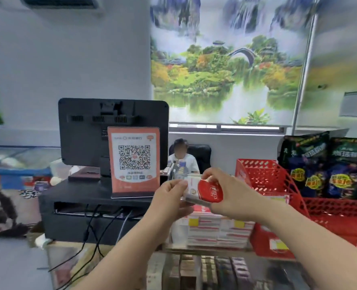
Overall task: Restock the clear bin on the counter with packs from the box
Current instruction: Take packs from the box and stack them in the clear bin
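- Two hands hold one white box with a red end, raised just above the clear bin.
- Left hand grips the box's white side.
- Right hand curls its fingers round the red end.
- Stacked white-and-red packs fill the bin.
- Red basket stands just right of the bin.

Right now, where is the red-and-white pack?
In the head view, the red-and-white pack is at centre, gripped by the right hand and pinched by the left hand, just right of the orange QR-code sign.
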